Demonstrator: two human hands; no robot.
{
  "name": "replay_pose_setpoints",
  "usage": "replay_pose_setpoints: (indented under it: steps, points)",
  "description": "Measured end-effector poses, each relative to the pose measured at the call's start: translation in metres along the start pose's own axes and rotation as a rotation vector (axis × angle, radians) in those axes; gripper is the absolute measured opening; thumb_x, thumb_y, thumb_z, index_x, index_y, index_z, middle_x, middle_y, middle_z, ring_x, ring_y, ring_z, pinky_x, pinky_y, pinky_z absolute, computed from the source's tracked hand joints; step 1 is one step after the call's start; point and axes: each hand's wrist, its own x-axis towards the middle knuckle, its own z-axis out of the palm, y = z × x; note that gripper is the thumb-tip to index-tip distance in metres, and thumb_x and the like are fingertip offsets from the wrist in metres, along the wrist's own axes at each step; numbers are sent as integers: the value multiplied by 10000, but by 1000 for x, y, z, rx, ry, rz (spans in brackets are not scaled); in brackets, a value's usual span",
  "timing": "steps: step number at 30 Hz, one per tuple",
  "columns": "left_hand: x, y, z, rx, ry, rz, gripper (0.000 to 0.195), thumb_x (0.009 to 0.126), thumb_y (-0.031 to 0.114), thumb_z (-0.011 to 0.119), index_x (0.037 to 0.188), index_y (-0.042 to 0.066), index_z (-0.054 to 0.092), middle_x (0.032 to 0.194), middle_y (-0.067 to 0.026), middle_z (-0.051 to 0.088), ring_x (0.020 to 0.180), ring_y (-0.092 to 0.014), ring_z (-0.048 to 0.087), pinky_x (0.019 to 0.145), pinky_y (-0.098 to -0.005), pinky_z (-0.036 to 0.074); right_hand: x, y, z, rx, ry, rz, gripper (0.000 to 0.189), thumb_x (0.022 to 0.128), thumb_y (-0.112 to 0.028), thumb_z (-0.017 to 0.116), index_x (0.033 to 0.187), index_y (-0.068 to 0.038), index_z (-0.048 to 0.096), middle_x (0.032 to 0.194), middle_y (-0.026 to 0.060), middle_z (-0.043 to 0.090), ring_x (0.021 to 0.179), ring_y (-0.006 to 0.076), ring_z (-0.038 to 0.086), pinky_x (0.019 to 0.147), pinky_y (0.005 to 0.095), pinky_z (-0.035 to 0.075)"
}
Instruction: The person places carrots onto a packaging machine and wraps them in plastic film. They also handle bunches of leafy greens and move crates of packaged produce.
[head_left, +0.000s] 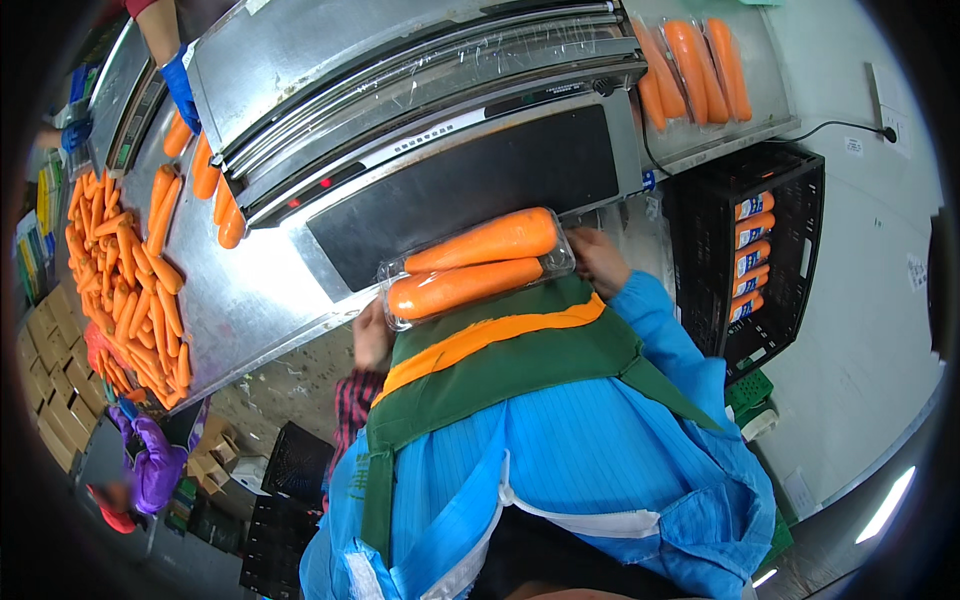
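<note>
Between my hands, just in front of the apron, is a clear plastic tray of two large carrots (474, 262) covered in film. My left hand (373, 335) grips its left end, and my right hand (598, 260) grips the right end. The fingers of both hands are partly hidden by the tray. Directly beyond it lies the dark plate (480, 180) of a film-wrapping machine (420, 112), whose rollers and stretched film stretch across the upper middle. Two small red lights glow on the machine's front panel.
Loose carrots (127, 285) are heaped on the steel table (247, 300) at left. A co-worker's blue-gloved hand (180, 86) is near the machine's left side. Wrapped carrots (697, 71) lie at upper right. A black crate (787, 255) at right holds labelled packs. A person in purple (154, 457) is at lower left.
</note>
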Motion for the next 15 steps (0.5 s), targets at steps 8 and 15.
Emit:
replay_pose_setpoints:
  steps: [8,15]
  points:
    - [30,-12,54,-423,-734,85,450,939,371,425,1122,-16,562,1078,-120,605,964,-191,553,839,-325,446,10,37,-23,-1080,-249,-281,237,892,-255,597,872,-23,557,650,27,556,552,79,497,474,236,384]
    - [-8,49,83,-541,-951,128,612,941,521,316,1172,-7,522,1150,-164,584,1082,-270,543,939,-387,425,-35,-12,49,406,-1167,46,359,885,-341,624,742,-53,465,638,35,548,559,89,512,509,234,409]
